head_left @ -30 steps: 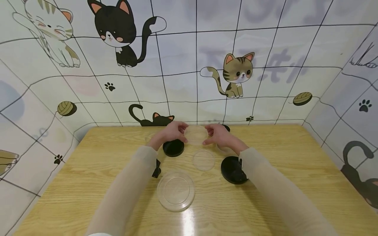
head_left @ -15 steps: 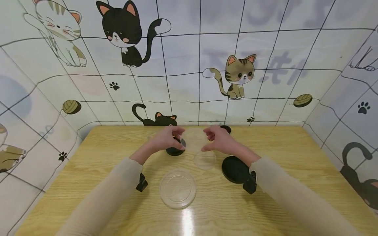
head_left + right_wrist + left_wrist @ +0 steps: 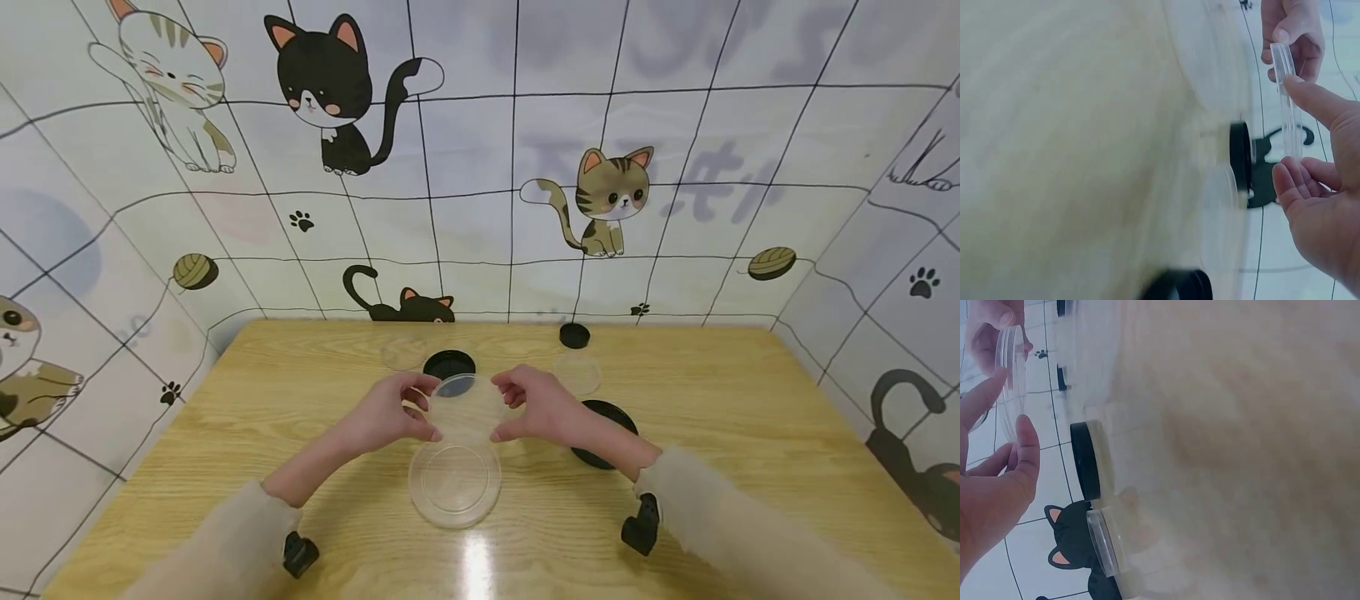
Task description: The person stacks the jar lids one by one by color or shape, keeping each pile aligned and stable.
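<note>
A clear round plastic lid point(image 3: 467, 408) is held above the table between my two hands. My left hand point(image 3: 390, 408) pinches its left edge between thumb and fingers, and my right hand point(image 3: 540, 408) pinches the right edge. Seen from each wrist, the raised lid point(image 3: 1013, 387) appears nearly edge-on, with fingers and thumb at its rim. In the head view, a larger clear lid point(image 3: 454, 500) lies flat on the table just nearer than the held one. Behind the held lid sits a black round lid point(image 3: 450, 361), partly covered by it.
On the wooden table point(image 3: 712, 467) lie more round lids: a small black one point(image 3: 574, 336) at the back, clear ones point(image 3: 577, 372) point(image 3: 405, 350) to either side, and a larger black one point(image 3: 603, 412) partly under my right forearm. A cat-patterned backdrop point(image 3: 465, 167) surrounds the table.
Both hands have come nearer and slightly left with the held clear lid, from the table's back toward the larger clear lid. The view has shifted slightly.
</note>
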`<state>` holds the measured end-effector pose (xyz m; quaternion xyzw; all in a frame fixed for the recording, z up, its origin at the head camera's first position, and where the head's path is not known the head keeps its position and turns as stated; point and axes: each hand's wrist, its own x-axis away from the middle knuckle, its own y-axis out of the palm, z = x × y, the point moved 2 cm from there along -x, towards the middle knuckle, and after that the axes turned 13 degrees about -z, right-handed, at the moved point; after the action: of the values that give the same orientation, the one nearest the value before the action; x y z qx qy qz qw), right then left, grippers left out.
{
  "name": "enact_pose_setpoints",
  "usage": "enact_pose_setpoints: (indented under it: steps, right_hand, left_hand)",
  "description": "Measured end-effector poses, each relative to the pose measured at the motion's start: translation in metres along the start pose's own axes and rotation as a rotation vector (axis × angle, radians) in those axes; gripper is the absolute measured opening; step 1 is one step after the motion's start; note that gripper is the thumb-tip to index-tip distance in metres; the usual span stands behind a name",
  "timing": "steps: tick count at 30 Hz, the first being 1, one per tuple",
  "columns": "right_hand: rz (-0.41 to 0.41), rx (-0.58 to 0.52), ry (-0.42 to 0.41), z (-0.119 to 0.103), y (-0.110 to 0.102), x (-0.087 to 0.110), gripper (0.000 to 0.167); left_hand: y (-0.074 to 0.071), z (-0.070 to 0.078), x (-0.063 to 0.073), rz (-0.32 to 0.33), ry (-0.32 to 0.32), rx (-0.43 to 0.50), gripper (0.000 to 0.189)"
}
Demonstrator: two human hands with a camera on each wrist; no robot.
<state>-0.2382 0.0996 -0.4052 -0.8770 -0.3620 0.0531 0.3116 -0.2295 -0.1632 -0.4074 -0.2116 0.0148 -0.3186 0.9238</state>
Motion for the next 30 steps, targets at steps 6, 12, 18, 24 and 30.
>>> enact_pose_setpoints:
  steps: [6,12,18,24,30]
  right_hand:
    - [-0.025,0.017,-0.043,-0.002,0.020,0.007,0.074]
    - [-0.060,0.058,-0.088,-0.003,0.035,0.013,0.072]
    - [-0.068,0.084,-0.091,-0.004,0.046,0.014,0.072]
    - [-0.064,0.132,-0.088,-0.005,0.052,0.014,0.071]
    - [-0.069,0.134,-0.105,-0.007,0.056,0.014,0.069]
  left_hand:
    - [0.015,-0.003,0.026,0.016,-0.023,-0.014,0.076]
    - [0.027,-0.007,0.041,0.021,-0.057,-0.028,0.079]
    - [0.035,-0.016,0.050,0.041,-0.055,-0.031,0.079]
    - [0.040,-0.020,0.055,0.063,-0.025,-0.052,0.079]
    - [0.042,-0.019,0.061,0.075,-0.043,-0.088,0.080]
